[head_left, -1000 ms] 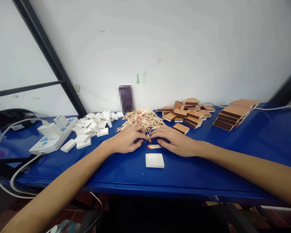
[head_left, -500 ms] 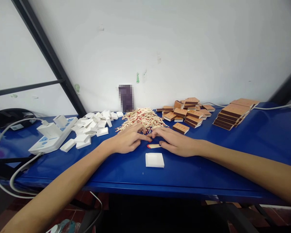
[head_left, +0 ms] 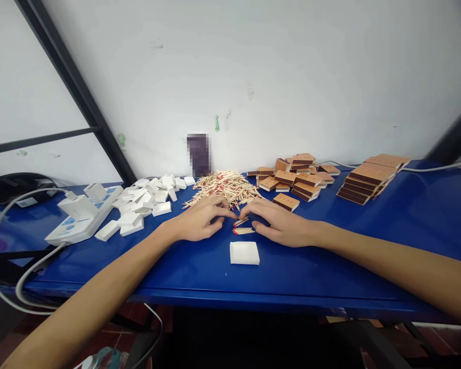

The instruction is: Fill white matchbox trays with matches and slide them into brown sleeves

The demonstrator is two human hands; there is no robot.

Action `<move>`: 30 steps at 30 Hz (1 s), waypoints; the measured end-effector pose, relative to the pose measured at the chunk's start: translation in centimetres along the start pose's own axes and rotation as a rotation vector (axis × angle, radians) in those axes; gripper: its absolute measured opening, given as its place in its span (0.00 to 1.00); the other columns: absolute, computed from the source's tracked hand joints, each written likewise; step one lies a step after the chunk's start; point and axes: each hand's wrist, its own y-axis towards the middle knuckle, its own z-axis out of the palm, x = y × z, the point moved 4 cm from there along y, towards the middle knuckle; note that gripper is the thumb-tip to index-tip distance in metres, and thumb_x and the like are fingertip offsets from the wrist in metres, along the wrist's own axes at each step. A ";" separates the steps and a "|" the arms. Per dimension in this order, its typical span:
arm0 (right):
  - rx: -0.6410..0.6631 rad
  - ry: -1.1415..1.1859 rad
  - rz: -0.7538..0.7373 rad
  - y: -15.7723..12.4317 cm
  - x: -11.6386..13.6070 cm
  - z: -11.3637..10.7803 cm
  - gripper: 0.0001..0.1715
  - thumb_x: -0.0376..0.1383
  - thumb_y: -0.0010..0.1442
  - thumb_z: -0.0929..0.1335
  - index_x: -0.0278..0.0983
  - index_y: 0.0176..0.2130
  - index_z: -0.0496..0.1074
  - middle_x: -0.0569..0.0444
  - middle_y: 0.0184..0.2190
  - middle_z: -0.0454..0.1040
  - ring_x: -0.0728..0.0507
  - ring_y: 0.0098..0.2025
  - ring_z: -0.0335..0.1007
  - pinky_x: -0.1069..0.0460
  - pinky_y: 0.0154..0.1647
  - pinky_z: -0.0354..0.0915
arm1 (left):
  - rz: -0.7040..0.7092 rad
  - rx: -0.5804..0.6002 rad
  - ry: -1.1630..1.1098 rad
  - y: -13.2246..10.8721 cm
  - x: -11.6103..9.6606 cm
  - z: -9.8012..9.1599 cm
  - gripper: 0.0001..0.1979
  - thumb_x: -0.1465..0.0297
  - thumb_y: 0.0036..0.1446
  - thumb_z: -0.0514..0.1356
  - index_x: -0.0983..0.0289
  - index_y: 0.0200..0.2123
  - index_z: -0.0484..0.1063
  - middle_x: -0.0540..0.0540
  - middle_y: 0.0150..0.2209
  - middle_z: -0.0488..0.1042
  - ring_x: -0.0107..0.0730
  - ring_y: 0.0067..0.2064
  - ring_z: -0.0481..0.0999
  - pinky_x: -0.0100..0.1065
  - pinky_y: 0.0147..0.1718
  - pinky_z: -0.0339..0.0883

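A heap of red-tipped matches (head_left: 230, 187) lies against the wall behind my hands. My left hand (head_left: 205, 218) rests at the heap's front left, fingers apart, its index fingertip by a few loose matches (head_left: 241, 222). From the right, my right hand (head_left: 278, 220) reaches over the blue table with thumb and index finger apart, close to the same matches. Just nearer to me lies a small row of matches (head_left: 244, 231), heads to the left, by my right thumb. A white matchbox tray (head_left: 245, 253) sits in front of both hands.
White trays (head_left: 149, 195) are piled at the left beside a white power strip (head_left: 75, 225) with cables. Printed matchbox sleeves (head_left: 299, 177) lie heaped right of the matches, with stacked ones (head_left: 369, 177) farther right. The blue table's (head_left: 292, 300) front edge runs below.
My left fingers have drawn slightly back from the loose matches, and my right fingers have shifted a little. A few matches between the hands show more clearly, behind the small row.
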 end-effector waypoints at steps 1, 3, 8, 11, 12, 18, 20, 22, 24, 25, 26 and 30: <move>-0.005 -0.002 0.000 0.0 0.0 0.0 0.14 0.27 0.62 0.60 0.39 0.45 0.67 0.49 0.41 0.73 0.42 0.43 0.67 0.44 0.47 0.64 | -0.002 0.003 0.008 0.0 0.0 0.0 0.21 0.78 0.59 0.51 0.61 0.51 0.74 0.57 0.44 0.69 0.38 0.46 0.68 0.40 0.49 0.62; -0.015 0.008 0.005 0.0 -0.2 0.1 0.13 0.27 0.62 0.60 0.39 0.44 0.67 0.50 0.40 0.74 0.42 0.42 0.67 0.45 0.47 0.64 | -0.004 0.013 0.026 0.0 0.0 0.1 0.20 0.77 0.59 0.51 0.61 0.50 0.75 0.57 0.43 0.69 0.38 0.46 0.68 0.40 0.48 0.62; -0.031 0.105 0.017 -0.2 -0.4 0.3 0.12 0.27 0.61 0.62 0.39 0.43 0.67 0.53 0.38 0.75 0.45 0.39 0.70 0.49 0.42 0.65 | 0.007 0.021 0.055 -0.1 0.0 0.3 0.20 0.77 0.59 0.51 0.60 0.50 0.75 0.56 0.43 0.68 0.37 0.45 0.68 0.39 0.47 0.61; -0.035 0.158 0.030 -0.2 -0.5 0.3 0.12 0.28 0.62 0.62 0.39 0.44 0.68 0.53 0.37 0.76 0.45 0.38 0.71 0.50 0.39 0.66 | -0.034 0.000 0.117 -0.1 0.3 0.3 0.19 0.76 0.60 0.51 0.60 0.50 0.75 0.56 0.42 0.68 0.38 0.45 0.68 0.40 0.45 0.60; -0.046 0.168 0.047 -0.3 -0.7 0.2 0.12 0.28 0.62 0.62 0.39 0.45 0.68 0.53 0.37 0.76 0.46 0.37 0.71 0.50 0.38 0.66 | -0.059 -0.019 0.149 -0.1 0.5 0.2 0.18 0.75 0.61 0.51 0.60 0.50 0.75 0.57 0.42 0.68 0.39 0.45 0.68 0.40 0.45 0.60; -0.151 0.067 0.159 -0.2 -1.9 -0.1 0.14 0.32 0.65 0.60 0.37 0.47 0.70 0.48 0.46 0.75 0.40 0.48 0.69 0.43 0.50 0.64 | -0.147 -0.077 0.260 -0.2 1.5 -0.2 0.17 0.74 0.61 0.51 0.59 0.47 0.77 0.57 0.42 0.68 0.40 0.45 0.68 0.42 0.45 0.60; -0.076 0.022 0.113 -0.1 -1.9 0.3 0.16 0.35 0.67 0.60 0.38 0.52 0.69 0.47 0.51 0.73 0.38 0.54 0.65 0.40 0.56 0.60 | -0.152 -0.061 0.267 -0.2 1.5 -0.1 0.17 0.73 0.61 0.52 0.60 0.45 0.78 0.56 0.42 0.68 0.40 0.45 0.68 0.42 0.45 0.60; -0.005 0.002 0.089 -0.1 -1.8 0.6 0.19 0.38 0.68 0.60 0.41 0.55 0.68 0.48 0.55 0.72 0.37 0.58 0.62 0.37 0.59 0.56 | -0.151 -0.053 0.262 -0.2 1.3 -0.1 0.16 0.73 0.61 0.52 0.60 0.44 0.78 0.56 0.42 0.69 0.40 0.45 0.68 0.42 0.45 0.60; 0.033 0.000 0.098 -0.1 -1.7 0.8 0.20 0.40 0.68 0.60 0.42 0.57 0.68 0.49 0.57 0.70 0.37 0.61 0.59 0.36 0.61 0.54 | -0.150 -0.045 0.254 -0.1 1.2 -0.1 0.16 0.74 0.61 0.52 0.60 0.43 0.78 0.56 0.41 0.69 0.40 0.45 0.68 0.42 0.45 0.60; 0.044 0.001 0.104 -0.1 -1.7 0.8 0.20 0.40 0.68 0.60 0.42 0.57 0.68 0.49 0.57 0.70 0.36 0.62 0.58 0.36 0.61 0.53 | -0.149 -0.038 0.250 -0.1 1.1 -0.1 0.16 0.74 0.61 0.51 0.60 0.44 0.78 0.56 0.41 0.69 0.40 0.45 0.68 0.42 0.45 0.60; 0.054 0.002 0.108 -0.1 -1.7 0.8 0.20 0.40 0.68 0.60 0.42 0.57 0.68 0.49 0.58 0.70 0.36 0.62 0.58 0.36 0.61 0.53 | -0.147 -0.030 0.245 -0.1 1.1 -0.1 0.16 0.74 0.61 0.51 0.59 0.44 0.78 0.56 0.40 0.69 0.40 0.45 0.68 0.43 0.45 0.59; 0.055 -0.014 0.102 -0.1 -1.6 0.8 0.19 0.40 0.68 0.60 0.41 0.55 0.69 0.48 0.55 0.72 0.36 0.60 0.59 0.37 0.59 0.55 | -0.116 0.001 0.200 -0.1 1.0 0.1 0.18 0.74 0.61 0.51 0.59 0.47 0.77 0.55 0.41 0.70 0.39 0.45 0.68 0.42 0.47 0.59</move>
